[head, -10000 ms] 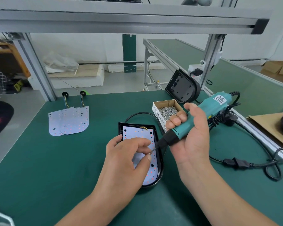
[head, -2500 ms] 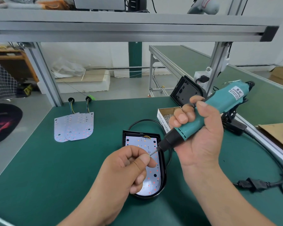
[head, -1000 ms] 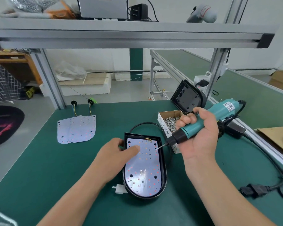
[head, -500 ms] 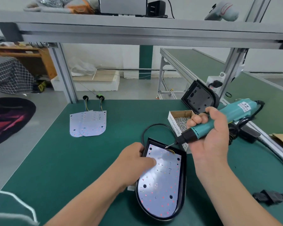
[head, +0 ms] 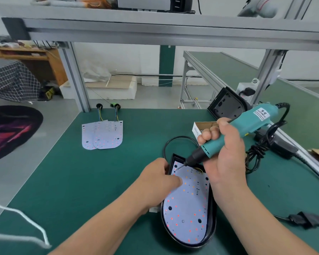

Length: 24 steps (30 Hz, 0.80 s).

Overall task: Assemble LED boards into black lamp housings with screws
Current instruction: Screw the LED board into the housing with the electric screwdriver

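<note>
One LED board (head: 190,205) is laid in the black housing (head: 211,218), whose left rim is gripped by the left hand (head: 158,183). Several screw holes are seen open, so most screws are judged not yet put in. At the housing's far left corner the tip of the screwdriver (head: 247,126), wrapped tight by the right hand (head: 226,159), is set at a hole. Beyond the housing a screw box (head: 197,128), a second housing (head: 226,105) and two spare boards (head: 103,135) are kept; bare table (head: 118,181) is left on its left, and its right is crowded by cables (head: 256,153).
</note>
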Available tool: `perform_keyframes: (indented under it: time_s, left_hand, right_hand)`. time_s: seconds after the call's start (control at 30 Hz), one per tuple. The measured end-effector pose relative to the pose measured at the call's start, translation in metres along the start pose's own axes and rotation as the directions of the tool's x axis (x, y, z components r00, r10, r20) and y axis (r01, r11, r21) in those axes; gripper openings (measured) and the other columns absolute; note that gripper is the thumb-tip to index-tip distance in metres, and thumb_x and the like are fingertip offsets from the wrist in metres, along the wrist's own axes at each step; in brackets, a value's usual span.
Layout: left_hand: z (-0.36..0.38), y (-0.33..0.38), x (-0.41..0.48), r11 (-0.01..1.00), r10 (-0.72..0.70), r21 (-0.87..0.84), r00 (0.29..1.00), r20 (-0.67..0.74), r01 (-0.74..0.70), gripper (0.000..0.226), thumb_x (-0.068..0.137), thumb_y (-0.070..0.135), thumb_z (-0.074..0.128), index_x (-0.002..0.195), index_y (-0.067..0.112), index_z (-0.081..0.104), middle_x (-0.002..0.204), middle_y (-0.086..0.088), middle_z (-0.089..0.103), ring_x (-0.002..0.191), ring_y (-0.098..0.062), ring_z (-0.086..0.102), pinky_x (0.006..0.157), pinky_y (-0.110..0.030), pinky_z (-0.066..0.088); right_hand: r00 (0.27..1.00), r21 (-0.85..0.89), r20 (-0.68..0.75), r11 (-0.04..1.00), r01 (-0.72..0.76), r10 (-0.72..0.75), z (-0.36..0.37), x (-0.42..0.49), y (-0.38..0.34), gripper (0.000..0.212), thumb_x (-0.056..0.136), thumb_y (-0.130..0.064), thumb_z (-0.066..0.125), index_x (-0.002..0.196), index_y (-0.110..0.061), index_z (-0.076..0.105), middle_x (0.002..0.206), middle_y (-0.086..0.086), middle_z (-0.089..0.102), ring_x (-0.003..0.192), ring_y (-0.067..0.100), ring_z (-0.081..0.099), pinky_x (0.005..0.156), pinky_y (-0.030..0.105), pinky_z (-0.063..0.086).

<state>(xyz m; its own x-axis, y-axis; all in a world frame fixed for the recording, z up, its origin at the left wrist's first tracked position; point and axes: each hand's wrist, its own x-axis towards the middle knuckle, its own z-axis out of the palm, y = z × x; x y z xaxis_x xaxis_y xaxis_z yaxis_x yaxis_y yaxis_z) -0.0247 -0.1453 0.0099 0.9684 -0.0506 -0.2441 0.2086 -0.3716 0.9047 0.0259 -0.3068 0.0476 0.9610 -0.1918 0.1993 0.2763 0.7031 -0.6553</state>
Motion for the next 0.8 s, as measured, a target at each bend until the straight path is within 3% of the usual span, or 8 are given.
perform_keyframes:
  time_s: [0.2,0.57,0.8]
  left_hand:
    - [-0.0002,-0.0034,0.0020,1.000,0.004,-0.016,1.000,0.012,-0.004,0.040,0.068,0.038,0.069,0.098,0.014,0.055,0.081,0.005,0.055,0.064,-0.014,0.049,0.059,-0.028,0.041]
    - [0.0007,-0.0022,0.0020,1.000,0.021,-0.016,1.000,0.007,-0.021,0.037,0.069,0.037,0.067,0.094,0.015,0.054,0.080,0.006,0.053,0.064,-0.015,0.046,0.061,-0.029,0.039]
    - [-0.0005,-0.0017,0.0013,1.000,0.021,-0.014,1.000,0.017,-0.021,0.035,0.070,0.037,0.068,0.095,0.015,0.053,0.079,0.007,0.052,0.060,-0.011,0.045,0.056,-0.026,0.038]
  right_hand:
    - [0.999,-0.060,0.045,0.998,0.023,-0.020,0.0024,-0.0025,0.0028,0.015,0.098,-0.011,0.056,0.086,-0.021,0.059,0.067,0.001,0.041,0.059,0.019,0.050,0.059,0.030,0.048]
    - [0.990,-0.133,0.122,0.987,0.087,-0.071,0.0041,-0.0045,0.0048,0.006,0.089,-0.016,0.065,0.088,-0.020,0.060,0.067,0.003,0.041,0.059,0.023,0.051,0.061,0.033,0.049]
    - [0.988,-0.172,0.132,0.980,0.103,-0.081,0.0030,-0.0052,0.0038,0.005,0.089,-0.016,0.064,0.089,-0.021,0.062,0.068,0.003,0.042,0.060,0.023,0.052,0.063,0.034,0.049]
